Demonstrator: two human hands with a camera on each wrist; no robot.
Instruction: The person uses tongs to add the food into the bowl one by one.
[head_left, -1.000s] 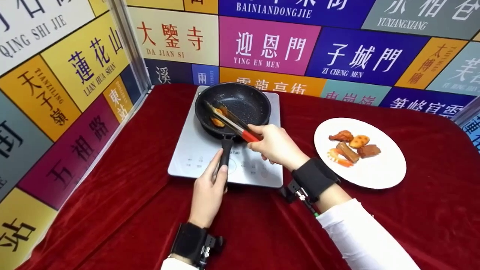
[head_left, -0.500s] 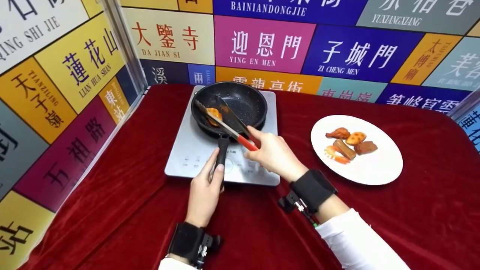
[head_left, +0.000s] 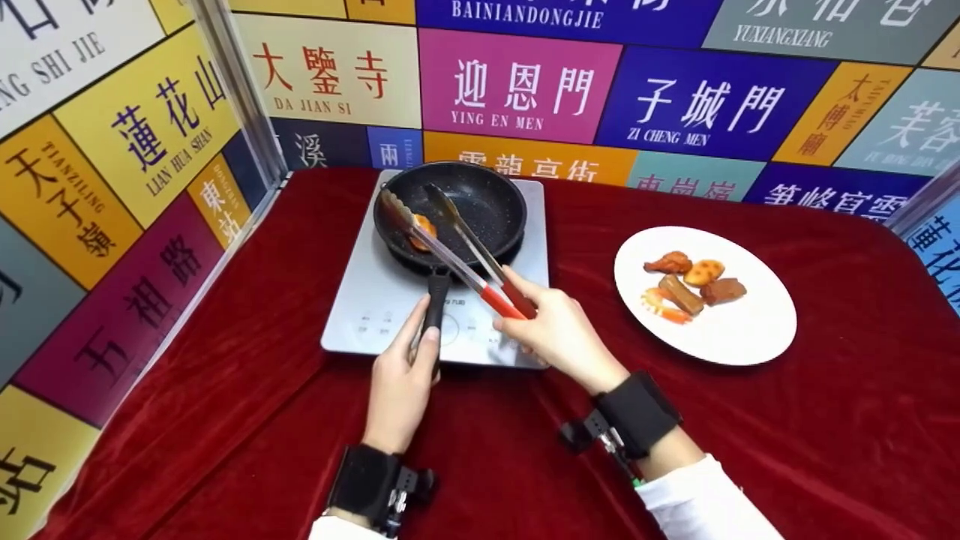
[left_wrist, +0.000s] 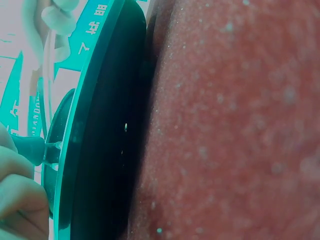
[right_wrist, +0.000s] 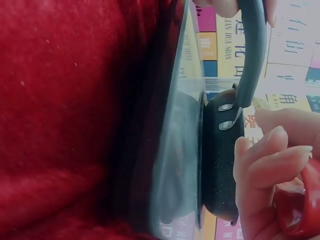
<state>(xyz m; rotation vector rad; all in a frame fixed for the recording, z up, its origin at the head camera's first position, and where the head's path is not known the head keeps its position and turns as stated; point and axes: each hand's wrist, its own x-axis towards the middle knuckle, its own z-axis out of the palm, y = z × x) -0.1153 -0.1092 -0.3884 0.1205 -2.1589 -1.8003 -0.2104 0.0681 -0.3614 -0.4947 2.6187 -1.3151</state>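
Observation:
My left hand [head_left: 401, 382] grips the black handle [head_left: 436, 300] of a frying pan [head_left: 480, 206]. The pan rests on a silver induction cooktop [head_left: 349, 300]. In my right hand [head_left: 559, 330] is a pair of tongs [head_left: 457, 259] with red grips and metal arms, spread apart with the tips inside the pan. An orange-brown food piece [head_left: 424, 234] lies at the pan's left side, partly hidden behind the left tong arm. The right wrist view shows my right fingers [right_wrist: 272, 165] curled at the red tongs grip [right_wrist: 297, 205], beside the pan's outer wall.
A white oval plate [head_left: 750, 337] to the right holds several food pieces, among them a shrimp [head_left: 664, 306] and a drumstick [head_left: 667, 262]. Dark red cloth [head_left: 247, 360] covers the table. Colourful printed panels [head_left: 517, 90] stand close behind and at the left.
The tongs' arms have spread wider, and the right hand has drawn slightly back toward me. The food piece now lies lower against the pan's left side. The left hand keeps its hold.

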